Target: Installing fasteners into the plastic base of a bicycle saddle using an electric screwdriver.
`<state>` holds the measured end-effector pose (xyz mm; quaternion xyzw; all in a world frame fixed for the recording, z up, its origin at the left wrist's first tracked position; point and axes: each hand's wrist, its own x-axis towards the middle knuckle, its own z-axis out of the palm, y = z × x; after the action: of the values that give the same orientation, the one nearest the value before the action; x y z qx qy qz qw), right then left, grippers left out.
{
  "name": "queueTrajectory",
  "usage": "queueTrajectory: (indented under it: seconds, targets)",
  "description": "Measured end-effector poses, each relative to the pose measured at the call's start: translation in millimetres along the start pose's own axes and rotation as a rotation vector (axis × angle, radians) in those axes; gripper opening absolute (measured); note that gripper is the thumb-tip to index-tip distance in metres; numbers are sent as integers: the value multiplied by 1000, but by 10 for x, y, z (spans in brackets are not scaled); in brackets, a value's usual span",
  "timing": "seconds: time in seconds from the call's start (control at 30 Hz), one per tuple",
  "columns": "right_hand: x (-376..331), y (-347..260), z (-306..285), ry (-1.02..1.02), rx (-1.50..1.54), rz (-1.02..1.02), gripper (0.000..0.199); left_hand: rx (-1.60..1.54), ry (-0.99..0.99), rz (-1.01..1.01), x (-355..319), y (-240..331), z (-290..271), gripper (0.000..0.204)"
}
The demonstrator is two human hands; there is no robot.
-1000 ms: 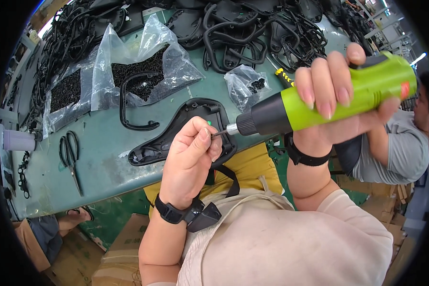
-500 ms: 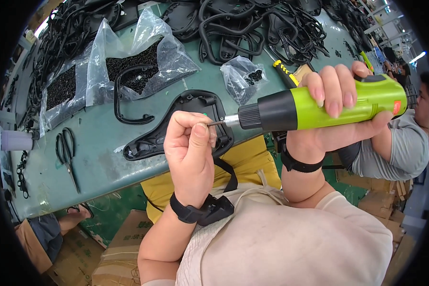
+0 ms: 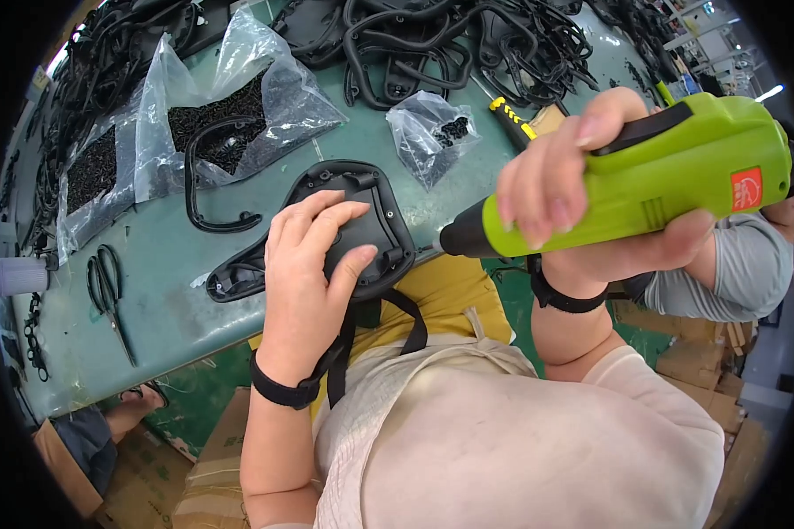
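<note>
**Black plastic shell pressed down at the table's near edge, green driver alongside**

The black moulded plastic shell (image 3: 348, 225), rounded at one end and narrowing to a point at the other, lies flat at the near edge of the green table (image 3: 163, 291), with black straps hanging from it toward the person's lap. The left hand (image 3: 309, 264) lies palm-down on the shell, fingers spread and curled over its top, thumb against its near rim. The right hand (image 3: 582, 189) is wrapped tightly around the lime-green and black electric screwdriver (image 3: 644, 189), held level just right of the shell, its dark nose pointing at the shell's right edge; whether the bit touches cannot be told.

Farther out on the table lie a curved black bar (image 3: 205, 189), clear plastic bags of small black parts (image 3: 238, 97), a smaller clear bag (image 3: 432, 132) and black-handled scissors (image 3: 108, 291) at the left. Tangled black frames (image 3: 450, 44) pile up along the far side. Another person's grey sleeve (image 3: 732, 273) shows at the right.
</note>
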<state>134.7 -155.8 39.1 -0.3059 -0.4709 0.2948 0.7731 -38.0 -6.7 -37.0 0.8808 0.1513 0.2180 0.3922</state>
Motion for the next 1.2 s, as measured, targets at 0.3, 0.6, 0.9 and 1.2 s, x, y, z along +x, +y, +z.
queueTrajectory:
  seconds: [0.3, 0.6, 0.9, 1.2]
  targets:
    - [68, 146, 164, 2, 16, 89, 80, 136, -82, 29, 1, 9, -14, 40]
    - [232, 160, 186, -438, -172, 373, 75, 152, -52, 50, -51, -45, 10, 37]
    - [75, 211, 181, -281, -13, 345, 55, 158, -33, 80, -69, -42, 49, 33]
    - [144, 288, 24, -598, -211, 353, 75, 235, -10, 112, -92, -73, 87, 26]
